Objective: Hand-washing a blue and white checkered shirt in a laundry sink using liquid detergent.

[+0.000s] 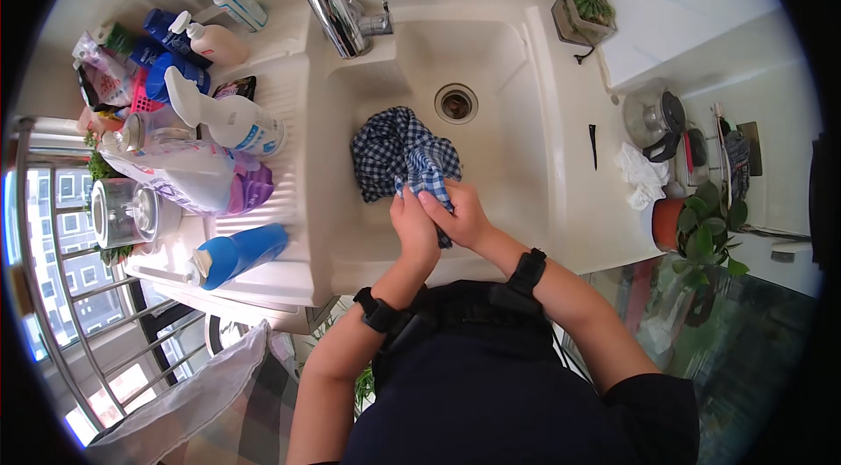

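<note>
Cream sink basin (512, 114), drain (455, 102) at 12 o'clock. I note both hands' fingers pinched shut on the checked cloth (405, 152): left hand (413, 228), right hand (460, 215). Cloth lies bunched mid-basin; I judge it soft, limp, possibly wet-heavy; grip gathered folds.

On my feed both forearms are bare from wrist to above the elbow. Each wrist carries a black strap: the band on the left wrist (378, 311) is a narrow black cuff with a chunky block on it, and the band on the right wrist (528, 269) is the same kind, broad, dark and ribbed. The hands, left hand (413, 228) and right hand (459, 212), wear no gloves or rings that I can make out. The torso is covered by a dark navy top (491, 386) with short sleeves ending at the upper arm.
</note>
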Action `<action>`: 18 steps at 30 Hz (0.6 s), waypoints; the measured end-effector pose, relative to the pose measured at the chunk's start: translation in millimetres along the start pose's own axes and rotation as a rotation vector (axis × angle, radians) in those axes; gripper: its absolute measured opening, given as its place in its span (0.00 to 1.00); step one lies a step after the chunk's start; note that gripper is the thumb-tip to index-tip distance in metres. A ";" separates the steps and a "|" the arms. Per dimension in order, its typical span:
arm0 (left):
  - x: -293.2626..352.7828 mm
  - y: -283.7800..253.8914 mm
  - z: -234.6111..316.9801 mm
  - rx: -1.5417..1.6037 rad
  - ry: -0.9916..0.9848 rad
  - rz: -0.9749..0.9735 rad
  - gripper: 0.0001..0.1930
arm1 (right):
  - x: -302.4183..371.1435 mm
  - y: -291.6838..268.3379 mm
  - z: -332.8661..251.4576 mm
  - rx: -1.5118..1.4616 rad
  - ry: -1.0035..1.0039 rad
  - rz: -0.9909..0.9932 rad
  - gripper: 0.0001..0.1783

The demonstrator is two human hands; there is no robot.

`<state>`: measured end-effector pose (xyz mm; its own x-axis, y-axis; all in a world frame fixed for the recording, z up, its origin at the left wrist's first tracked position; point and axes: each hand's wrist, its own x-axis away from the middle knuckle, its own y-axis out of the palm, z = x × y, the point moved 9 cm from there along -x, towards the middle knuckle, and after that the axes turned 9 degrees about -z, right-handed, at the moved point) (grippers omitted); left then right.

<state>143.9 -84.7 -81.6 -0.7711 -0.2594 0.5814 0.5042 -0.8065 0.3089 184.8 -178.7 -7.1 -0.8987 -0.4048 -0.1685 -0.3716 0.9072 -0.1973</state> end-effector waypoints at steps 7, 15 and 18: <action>-1.9 -1.6 -0.9 0.004 -0.074 0.038 0.14 | -5.1 6.6 30.2 -0.045 0.128 -0.140 0.14; -9.6 -0.5 16.2 0.041 -0.141 0.004 0.12 | -6.8 -4.1 27.0 -0.042 0.087 -0.079 0.13; -9.4 -2.3 20.3 0.058 -0.141 0.034 0.11 | -5.8 -4.7 26.1 -0.021 0.116 -0.096 0.13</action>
<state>157.9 -69.6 -72.5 -0.6931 -0.2049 0.6911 0.5535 -0.7655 0.3281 197.8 -183.7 -30.4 -0.8793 -0.4748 -0.0366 -0.4608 0.8677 -0.1863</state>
